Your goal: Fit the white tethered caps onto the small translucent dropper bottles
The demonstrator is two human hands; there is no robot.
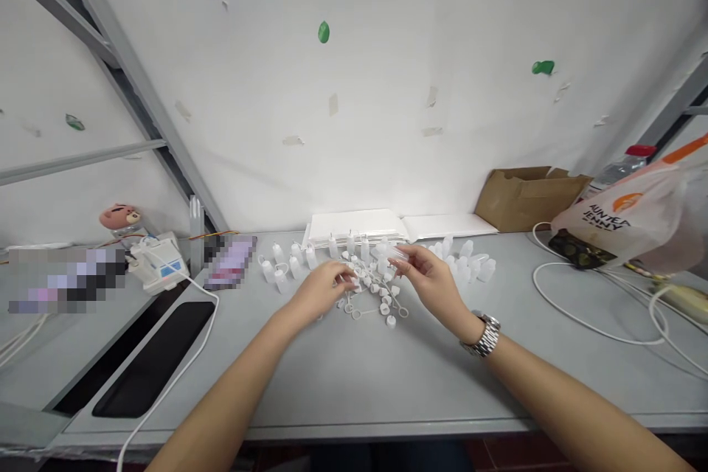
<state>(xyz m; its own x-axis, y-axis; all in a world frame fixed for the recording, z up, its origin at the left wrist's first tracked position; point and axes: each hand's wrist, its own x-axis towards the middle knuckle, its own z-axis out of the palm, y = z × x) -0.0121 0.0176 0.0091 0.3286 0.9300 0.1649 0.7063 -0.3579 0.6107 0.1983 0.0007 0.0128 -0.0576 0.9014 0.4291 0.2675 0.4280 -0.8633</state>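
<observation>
Small white caps with loop straps lie in a loose pile at the middle of the grey table. Over the pile's left side, my left hand curls its fingers inward, thumb and fingertips pinched at a white cap. My right hand, with a metal watch at the wrist, grips a translucent squeeze bottle between thumb and fingers. Several capped bottles stand upright behind and left of the pile. To the right, several bottles without visible caps lie in a group.
White paper sheets lie along the wall beside an open cardboard box. A plastic bag and white cables occupy the right. On the left are a black flat pad, a phone and a white device.
</observation>
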